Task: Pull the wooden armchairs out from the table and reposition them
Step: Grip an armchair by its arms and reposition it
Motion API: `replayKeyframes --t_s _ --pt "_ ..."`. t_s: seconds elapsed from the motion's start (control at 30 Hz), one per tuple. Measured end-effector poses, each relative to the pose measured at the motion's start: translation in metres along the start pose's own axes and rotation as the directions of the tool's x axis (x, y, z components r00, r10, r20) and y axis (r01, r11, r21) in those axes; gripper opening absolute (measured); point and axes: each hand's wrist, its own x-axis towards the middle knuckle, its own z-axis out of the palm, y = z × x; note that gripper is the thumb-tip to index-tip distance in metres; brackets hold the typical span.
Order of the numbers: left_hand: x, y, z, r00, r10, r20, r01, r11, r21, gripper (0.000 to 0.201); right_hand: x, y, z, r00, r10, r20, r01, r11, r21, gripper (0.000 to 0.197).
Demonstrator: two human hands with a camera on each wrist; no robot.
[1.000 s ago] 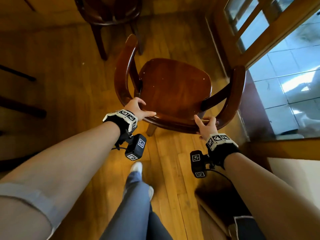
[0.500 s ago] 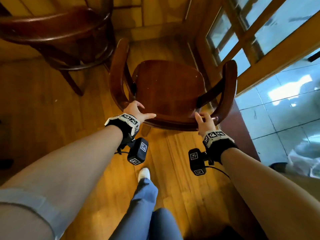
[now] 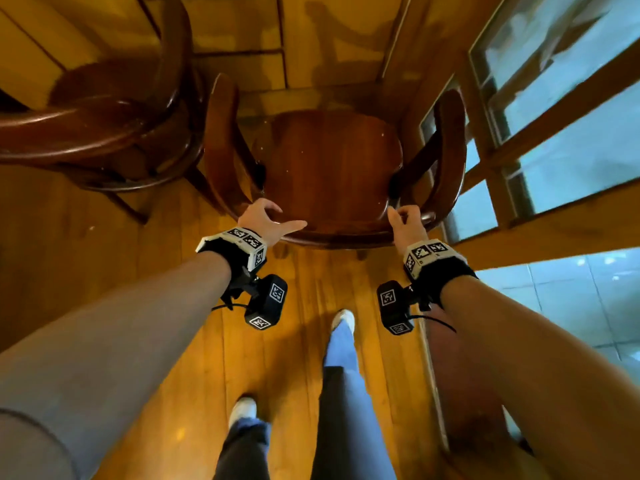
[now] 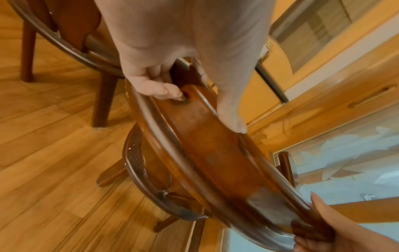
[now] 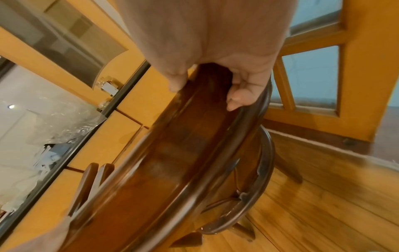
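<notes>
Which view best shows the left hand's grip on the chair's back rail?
Left wrist: the left hand curls its fingers under the back rail, thumb on top. Head shows only its back; right wrist doesn't show it clearly.

Two wooden armchairs: one [image 3: 332, 168] gripped by both hands, one [image 3: 104, 133] just left of the left hand; two hands, left [image 3: 263, 216] and right [image 3: 405, 223].

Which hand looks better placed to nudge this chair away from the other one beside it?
Probably the left hand: it grips the armchair on the side nearest the second chair. The right hand holds the window side.
</notes>
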Motion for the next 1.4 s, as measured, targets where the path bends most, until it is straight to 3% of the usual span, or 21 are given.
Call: replayKeyframes --t_s 0.17,0.43,0.63,0.67,0.77,0.9,1.0,1.13,1.2,1.3,1.4 --pt "0.056 0.063 0.009 0.997 -0.046 -0.054 0.042 0.996 -0.073 0.06 0.082 -0.05 -0.038 0.999 -0.012 0.042 0.015 0.997 -0.076 0.037" --pt "0.13 0.13 0.008 0.989 -0.088 -0.123 0.071 0.989 -0.131 0.064 0.185 -0.118 -0.065 0.994 -0.066 0.09 0.074 0.993 -0.087 0.021" --pt "0.149 0.15 0.01 0.978 -0.092 -0.186 0.064 0.986 -0.154 0.07 0.212 -0.141 -0.069 0.989 -0.115 0.096 0.122 0.99 -0.073 0.01" --pt "0.149 0.149 0.012 0.977 -0.102 -0.186 0.075 0.986 -0.146 0.073 0.208 -0.142 -0.07 0.987 -0.121 0.103 0.13 0.988 -0.082 0.01" --pt "0.138 0.147 0.016 0.979 -0.119 -0.167 0.102 0.989 -0.106 0.082 0.187 -0.141 -0.072 0.983 -0.139 0.12 0.151 0.983 -0.106 0.035" --pt "0.111 0.137 0.014 0.982 -0.087 -0.166 0.068 0.991 -0.118 0.086 0.152 -0.129 -0.068 0.95 -0.267 0.164 0.285 0.954 -0.098 0.049" --pt "0.08 0.112 0.005 0.979 -0.078 -0.188 0.062 0.994 -0.086 0.081 0.113 -0.121 -0.054 0.914 -0.338 0.226 0.372 0.92 -0.127 0.051" --pt "0.037 0.053 -0.024 0.968 -0.212 -0.136 0.219 0.975 0.035 0.072 0.06 -0.13 -0.015 0.872 -0.251 0.419 0.392 0.872 -0.293 0.037" --pt "0.016 0.014 -0.042 0.947 -0.293 -0.133 0.304 0.95 0.076 0.065 0.039 -0.141 0.016 0.824 -0.153 0.546 0.438 0.784 -0.441 0.037" --pt "-0.016 -0.049 -0.073 0.894 -0.425 -0.14 0.437 0.897 0.069 0.058 0.008 -0.157 0.069 0.771 -0.027 0.636 0.53 0.579 -0.619 0.042" --pt "-0.054 -0.114 -0.11 0.848 -0.511 -0.138 0.521 0.852 0.045 0.056 -0.035 -0.179 0.129 0.732 -0.003 0.682 0.612 0.443 -0.655 0.044"
